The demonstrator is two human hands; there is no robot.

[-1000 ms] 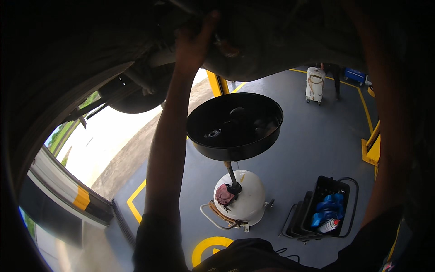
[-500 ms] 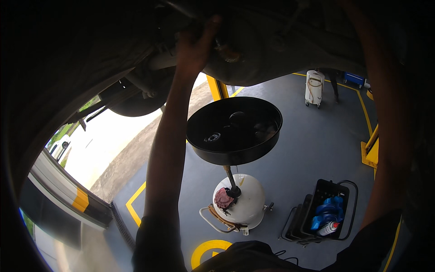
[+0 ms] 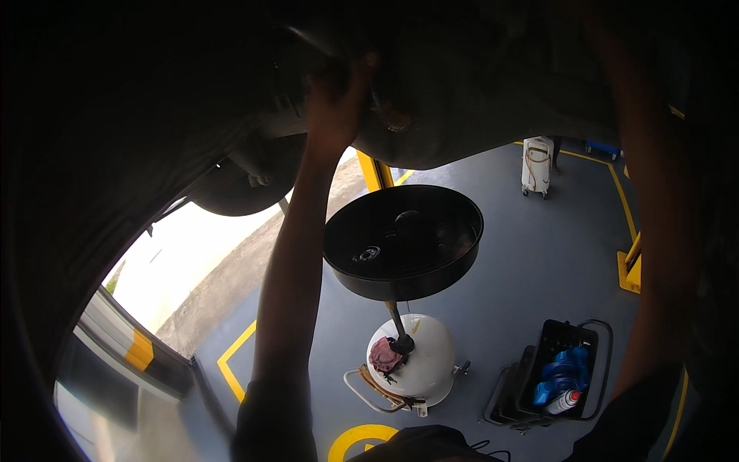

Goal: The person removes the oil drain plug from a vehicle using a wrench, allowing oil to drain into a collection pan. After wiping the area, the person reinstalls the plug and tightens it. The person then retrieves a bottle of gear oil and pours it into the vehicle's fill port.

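Both my arms reach up under the dark underside of a vehicle (image 3: 454, 131). My left hand (image 3: 336, 108) is raised among the parts there, thumb upward and fingers curled into shadow. It seems closed round something that the dark hides. Close by it are a shiny rod-like part (image 3: 308, 37) and a rusty brown part (image 3: 394, 118). Of my right arm (image 3: 654, 169) only the forearm shows; its hand is lost past the dark upper edge. Below, between my arms, stands a wide round black drain pan (image 3: 400, 286) with dark liquid and a small ring-shaped piece in it.
The pan's stem rises from a white tank (image 3: 431, 362) with a pink rag (image 3: 385, 356) on top. A black caddy (image 3: 508, 385) at right holds blue items and a spray can (image 3: 564, 401). Farther off are a white wheeled unit (image 3: 536, 165), a person's leg and yellow posts (image 3: 375, 171).
The view has shifted, so the pan, tank and caddy sit lower. My left hand stays raised at the same parts, a little lower in the picture and darker.
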